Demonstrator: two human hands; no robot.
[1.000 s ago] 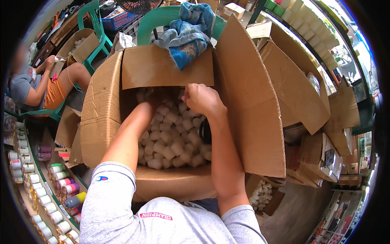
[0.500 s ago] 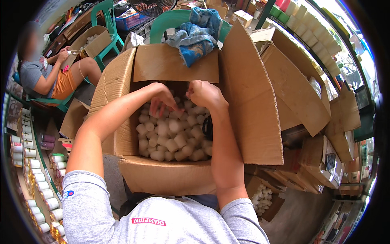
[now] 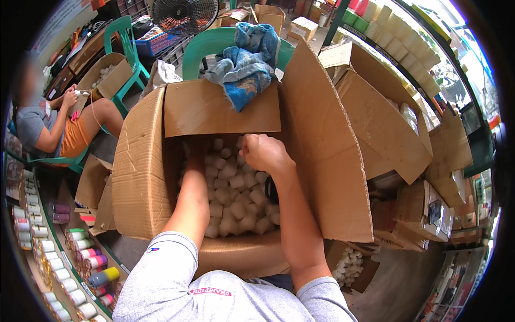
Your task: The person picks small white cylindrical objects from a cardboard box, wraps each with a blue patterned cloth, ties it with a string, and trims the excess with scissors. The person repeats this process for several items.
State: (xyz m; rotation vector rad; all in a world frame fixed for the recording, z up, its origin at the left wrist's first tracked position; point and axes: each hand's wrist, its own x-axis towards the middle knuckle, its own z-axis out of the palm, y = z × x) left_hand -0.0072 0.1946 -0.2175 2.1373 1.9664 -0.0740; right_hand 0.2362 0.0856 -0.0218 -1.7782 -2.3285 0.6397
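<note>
A big open cardboard box (image 3: 138,177) stands in front of me, holding a heap of small white cylinders (image 3: 236,185) that look like thread spools. Deep at its far left corner, my left hand (image 3: 195,149) reaches down among them; shadow and the far flap (image 3: 222,110) hide its fingers. My right hand (image 3: 265,153) is closed above the heap near the far side, fingers curled together. Whatever it may hold cannot be made out. Beside my right forearm, a black curved thing (image 3: 271,189) lies against the pieces.
A blue-grey cloth (image 3: 249,64) hangs over a green chair (image 3: 201,51) behind the box. The tall right flap (image 3: 327,145) stands upright. More cardboard boxes (image 3: 381,123) are stacked at right. Thread spools (image 3: 70,284) line racks at left. Another person (image 3: 45,123) sits at far left.
My left hand has gone from hovering over the heap to down inside the far left corner. My right hand stays closed over the heap. The whole view has shifted slightly.
</note>
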